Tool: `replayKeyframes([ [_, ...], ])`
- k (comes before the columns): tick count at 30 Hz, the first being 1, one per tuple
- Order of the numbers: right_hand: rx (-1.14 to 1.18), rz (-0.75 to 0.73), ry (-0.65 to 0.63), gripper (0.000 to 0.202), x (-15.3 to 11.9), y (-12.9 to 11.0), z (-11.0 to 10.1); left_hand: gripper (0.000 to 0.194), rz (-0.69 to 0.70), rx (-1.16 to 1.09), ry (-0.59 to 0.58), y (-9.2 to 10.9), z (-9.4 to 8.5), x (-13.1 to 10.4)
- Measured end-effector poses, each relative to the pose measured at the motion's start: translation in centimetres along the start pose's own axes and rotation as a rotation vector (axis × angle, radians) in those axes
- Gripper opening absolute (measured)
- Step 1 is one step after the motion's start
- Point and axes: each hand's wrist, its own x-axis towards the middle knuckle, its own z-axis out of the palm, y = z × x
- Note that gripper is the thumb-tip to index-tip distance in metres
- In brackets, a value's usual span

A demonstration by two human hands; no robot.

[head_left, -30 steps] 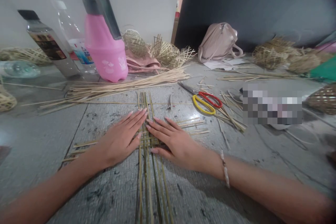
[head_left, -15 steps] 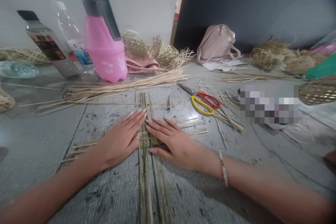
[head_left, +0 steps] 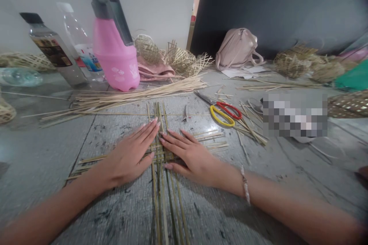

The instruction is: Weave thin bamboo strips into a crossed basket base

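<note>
Several thin bamboo strips (head_left: 163,206) run lengthwise on the grey tabletop and cross a set of sideways strips (head_left: 211,134), interlaced where they meet. My left hand (head_left: 130,153) lies flat on the left part of this crossing, fingers stretched forward and thumb toward the middle. Across from it, my right hand (head_left: 191,157) rests flat on the right part, its fingers spread a little and pointing left. Both hands partly cover the weave. A white bracelet (head_left: 245,184) circles my right wrist.
Scissors (head_left: 222,113) with red and yellow handles lie beyond my right hand, near a small pointed blade (head_left: 184,113). A bundle of strips (head_left: 129,95) lies ahead, before a pink spray bottle (head_left: 116,53) and plastic bottles (head_left: 54,51). Woven pieces (head_left: 181,59) and a bag (head_left: 238,49) stand behind.
Both hands stay flat on the crossed strips. My left thumb has shifted very slightly; otherwise the strips and the surrounding things look the same.
</note>
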Motion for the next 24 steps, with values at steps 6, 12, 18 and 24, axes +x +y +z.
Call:
replayKeyframes([
  [6,0.007,-0.005,-0.002,0.062,-0.05,0.06,-0.08,0.087,0.063,0.048,0.017,0.07,0.51,-0.50],
  [12,0.005,-0.004,0.002,0.063,-0.07,0.09,-0.06,0.089,0.082,0.057,0.016,0.15,0.44,-0.53],
  [18,-0.002,-0.009,0.003,0.063,-0.10,0.15,0.04,0.087,0.092,0.032,0.008,0.07,0.25,-0.57],
  [24,-0.001,-0.004,0.000,0.061,-0.02,0.08,0.01,0.079,0.032,-0.034,0.039,0.11,0.42,-0.46],
])
